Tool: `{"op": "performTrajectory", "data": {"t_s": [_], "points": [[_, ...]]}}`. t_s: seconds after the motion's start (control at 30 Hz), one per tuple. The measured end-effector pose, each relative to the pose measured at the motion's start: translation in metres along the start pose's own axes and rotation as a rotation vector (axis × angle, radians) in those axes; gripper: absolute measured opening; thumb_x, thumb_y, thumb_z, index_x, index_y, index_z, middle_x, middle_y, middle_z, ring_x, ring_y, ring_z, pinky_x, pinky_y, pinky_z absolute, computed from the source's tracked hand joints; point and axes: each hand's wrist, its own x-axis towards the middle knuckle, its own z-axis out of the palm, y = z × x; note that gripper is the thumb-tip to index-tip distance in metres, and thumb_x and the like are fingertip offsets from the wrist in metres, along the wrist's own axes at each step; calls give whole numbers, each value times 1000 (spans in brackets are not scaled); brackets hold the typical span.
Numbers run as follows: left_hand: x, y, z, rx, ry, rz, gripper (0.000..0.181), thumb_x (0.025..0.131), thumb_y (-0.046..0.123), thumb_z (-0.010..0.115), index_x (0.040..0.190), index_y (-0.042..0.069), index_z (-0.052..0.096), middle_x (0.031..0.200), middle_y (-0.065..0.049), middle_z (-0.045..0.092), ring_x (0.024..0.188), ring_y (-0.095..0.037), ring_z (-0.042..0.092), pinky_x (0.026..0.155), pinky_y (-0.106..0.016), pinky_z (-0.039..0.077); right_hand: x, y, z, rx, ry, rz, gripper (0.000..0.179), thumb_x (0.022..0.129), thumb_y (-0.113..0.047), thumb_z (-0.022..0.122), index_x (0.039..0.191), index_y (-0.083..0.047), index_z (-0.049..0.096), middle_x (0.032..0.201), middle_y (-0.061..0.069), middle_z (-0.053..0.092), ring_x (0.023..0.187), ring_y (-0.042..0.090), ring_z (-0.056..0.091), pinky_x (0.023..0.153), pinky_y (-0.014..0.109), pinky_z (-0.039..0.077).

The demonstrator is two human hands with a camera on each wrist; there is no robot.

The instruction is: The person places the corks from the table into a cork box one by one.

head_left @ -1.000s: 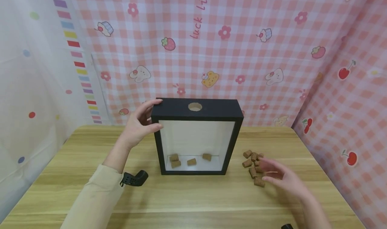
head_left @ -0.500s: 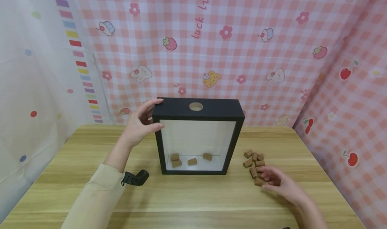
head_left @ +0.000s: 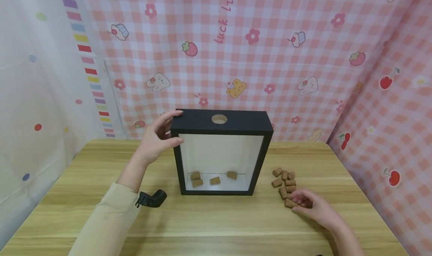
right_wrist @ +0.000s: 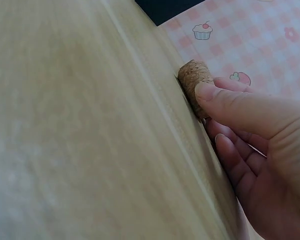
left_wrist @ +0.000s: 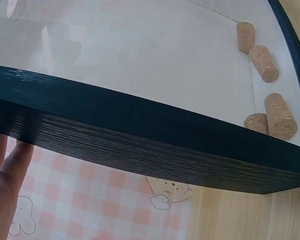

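A black shadow-box frame [head_left: 243, 121] with a clear front and a round hole [head_left: 219, 119] in its top stands upright on the table. My left hand [head_left: 152, 141] grips its upper left corner, thumb at the front edge, fingertips on top. Inside, at the bottom, lie several corks [left_wrist: 264, 63]. To the right of the box is a loose pile of corks [head_left: 284, 182]. At the pile's near end my right hand [head_left: 315, 209] pinches a cork [right_wrist: 191, 75] between thumb and fingers; the cork appears to lie against the tabletop.
The wooden table [head_left: 209, 226] extends around the box. A pink checked curtain [head_left: 287, 60] hangs right behind it, with more patterned cloth at both sides. A black strap device [head_left: 152, 198] sits on my left wrist.
My right hand has come down and slightly left onto the nearest cork, its fingers closing on it. The left hand and the box hold still.
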Motion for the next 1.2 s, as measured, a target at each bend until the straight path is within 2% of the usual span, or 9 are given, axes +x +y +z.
{"op": "performTrajectory", "data": {"t_s": [0.47,0.67,0.77,1.0,1.2], "points": [[0,1,1,24,6,-8,68,82,-11,71,143,11,52,132,-4,60,118,-21,58,84,-28,51,-2,-2,-3,24,19,-2,22,88,1,72,110,2,68,100,6,68,86,6,60,73,22,49],[-1,1,0,21,2,-8,67,83,-11,71,144,11,52,133,-4,60,118,-21,58,84,-28,51,-3,-6,-7,60,31,24,24,90,3,67,114,6,66,108,9,68,91,7,63,75,21,50],[-1,1,-1,11,3,-6,68,83,-13,70,144,11,52,133,-5,61,118,-21,59,85,-29,51,-1,-10,-8,64,57,1,24,91,4,66,115,7,65,108,9,68,94,7,63,79,19,50],[-2,1,-1,18,4,-13,68,83,-12,70,144,11,52,132,-5,61,118,-21,59,86,-29,51,2,-22,-11,49,149,-7,25,92,2,66,116,5,66,108,-7,67,95,3,62,81,16,48],[-1,0,0,15,5,-24,68,83,-12,70,143,12,52,134,-6,59,118,-22,58,86,-29,51,12,-40,-17,62,201,-68,25,93,6,63,118,8,64,110,-8,65,96,5,62,80,17,49]]}}
